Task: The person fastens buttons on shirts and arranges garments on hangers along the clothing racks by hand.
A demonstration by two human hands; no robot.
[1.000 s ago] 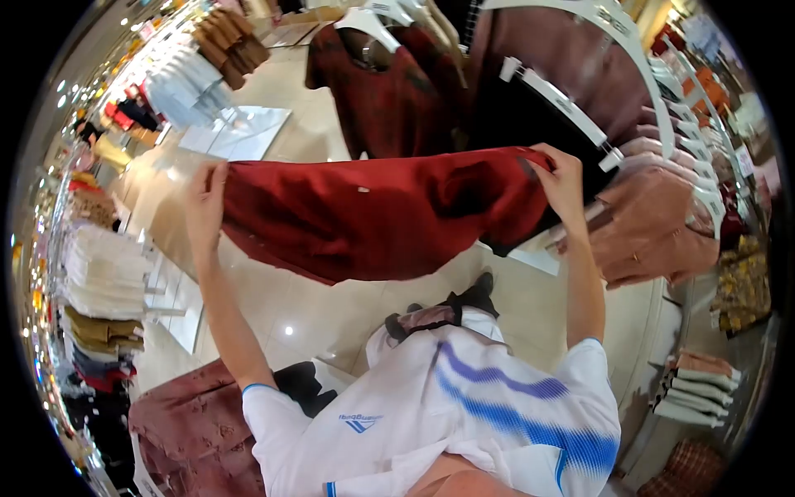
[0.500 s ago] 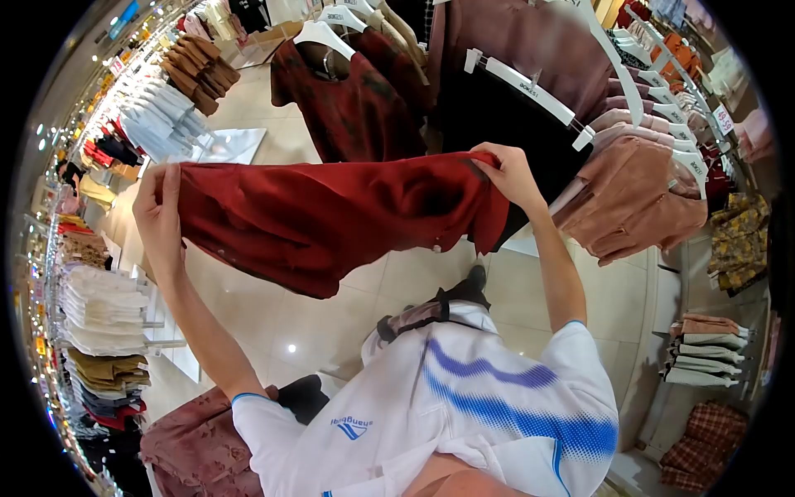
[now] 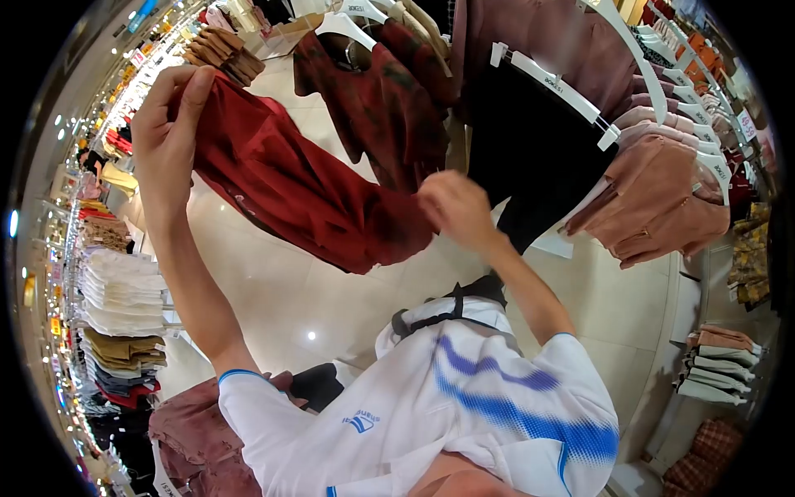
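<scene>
A dark red garment (image 3: 290,178) with small light buttons hangs stretched on a slant in front of me, above the floor. My left hand (image 3: 170,116) grips its upper end between thumb and fingers, raised at the upper left. At the lower right end, my right hand (image 3: 455,207) is slightly blurred, its fingers closed at the cloth's edge. Just behind the garment hangs a dark red patterned top (image 3: 381,108) on a white hanger (image 3: 346,29). Black trousers (image 3: 538,141) hang from a clip hanger (image 3: 555,83) beyond my right hand.
Pink tops (image 3: 654,195) hang on a rack at the right. White folded clothes (image 3: 124,290) and brown clothes (image 3: 224,54) line the left side. A dusty-pink floral garment (image 3: 203,431) lies at the lower left. Pale floor tiles (image 3: 290,306) stretch below the garment.
The garment has gone from roughly level to slanting down to the right. My left hand has risen; my right hand has moved left and down, toward me.
</scene>
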